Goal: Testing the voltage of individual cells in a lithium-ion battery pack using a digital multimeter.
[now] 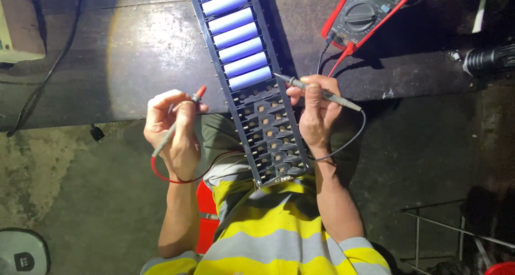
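A long dark battery holder [265,125] slopes from the table edge down to my lap. Several blue cylindrical cells [236,36] fill its upper slots; the lower slots show bare contacts. My left hand [171,133] is closed on a red-tipped meter probe [179,119], held just left of the holder. My right hand [316,111] grips a grey probe [314,90] whose metal tip touches the holder's right edge beside the lowest cell. A red lead [171,177] and a black lead [351,138] trail from the probes.
A red-cased multimeter [367,9] lies on the dark table [134,55] at the upper right. A black cable [48,71] crosses the table's left side. A pale box [19,33] sits far left. A metal frame [445,226] stands at lower right on the floor.
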